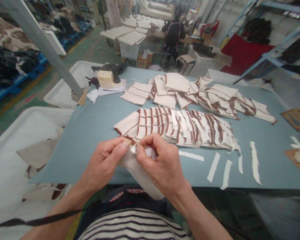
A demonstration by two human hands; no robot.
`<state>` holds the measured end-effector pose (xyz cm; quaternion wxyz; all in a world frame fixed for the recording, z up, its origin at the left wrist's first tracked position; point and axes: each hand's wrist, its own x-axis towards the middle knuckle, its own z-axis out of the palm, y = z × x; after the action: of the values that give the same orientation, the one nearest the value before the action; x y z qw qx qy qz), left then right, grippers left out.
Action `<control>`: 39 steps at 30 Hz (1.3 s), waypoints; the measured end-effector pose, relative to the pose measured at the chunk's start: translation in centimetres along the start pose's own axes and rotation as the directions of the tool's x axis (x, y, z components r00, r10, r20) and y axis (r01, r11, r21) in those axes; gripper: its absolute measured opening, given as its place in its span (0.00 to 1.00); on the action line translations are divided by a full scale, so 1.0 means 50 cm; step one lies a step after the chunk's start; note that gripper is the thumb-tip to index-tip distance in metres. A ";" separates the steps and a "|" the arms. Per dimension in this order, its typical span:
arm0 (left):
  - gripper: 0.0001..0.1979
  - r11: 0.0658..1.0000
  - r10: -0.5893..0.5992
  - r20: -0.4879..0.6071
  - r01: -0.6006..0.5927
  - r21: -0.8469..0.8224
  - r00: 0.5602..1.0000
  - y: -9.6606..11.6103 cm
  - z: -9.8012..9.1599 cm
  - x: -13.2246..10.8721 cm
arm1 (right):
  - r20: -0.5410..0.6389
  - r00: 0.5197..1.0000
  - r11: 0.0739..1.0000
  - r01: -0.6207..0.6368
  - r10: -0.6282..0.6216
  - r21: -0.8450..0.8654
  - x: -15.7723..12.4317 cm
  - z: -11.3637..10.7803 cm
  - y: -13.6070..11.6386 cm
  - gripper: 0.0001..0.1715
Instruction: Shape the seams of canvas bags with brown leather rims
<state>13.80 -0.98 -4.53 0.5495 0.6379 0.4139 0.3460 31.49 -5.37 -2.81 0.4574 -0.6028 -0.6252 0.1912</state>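
Both hands meet over the near edge of the table, pinching a cream fabric piece (135,170) with brown edging. My left hand (107,158) is closed, its thumb pressed on the brown-edged corner. Close beside it, my right hand (161,163) pinches the same corner, where a bit of white material shows between the fingers. The rest of the piece hangs down below the hands. Just beyond lies a long overlapping row of cream fabric pieces (162,123) with brown edges, several with white strips on them.
Behind the row, a loose heap of cream pieces (177,83) covers the back of the blue-grey table (90,133). White strips (213,166) lie at the right. A yellowish block (105,79) sits back left. White bins (17,133) stand left. A person (173,33) sits farther off.
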 end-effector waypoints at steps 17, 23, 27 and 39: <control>0.10 0.930 0.253 -0.214 -0.175 0.324 0.944 0.009 0.035 0.000 | 0.283 0.931 0.967 -0.251 0.229 0.044 0.026 -0.007 0.012 0.09; 0.09 0.927 0.264 -0.218 -0.186 0.325 0.940 -0.009 0.024 -0.001 | 0.354 0.910 0.976 -0.209 0.215 -0.055 0.040 -0.020 0.006 0.07; 0.12 0.995 0.086 -0.182 -0.075 0.064 0.980 -0.033 0.009 -0.004 | 0.392 0.909 0.981 -0.182 0.141 0.070 0.031 -0.020 0.001 0.07; 0.13 0.995 -0.042 -0.082 0.034 -0.094 0.996 -0.052 0.003 -0.005 | 0.417 0.881 0.956 -0.283 0.224 0.083 0.039 -0.026 0.001 0.10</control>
<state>13.46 -1.14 -7.14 0.5671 0.5887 0.4323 0.3808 32.88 -3.97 -1.52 0.3310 -0.5932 -0.6064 0.4134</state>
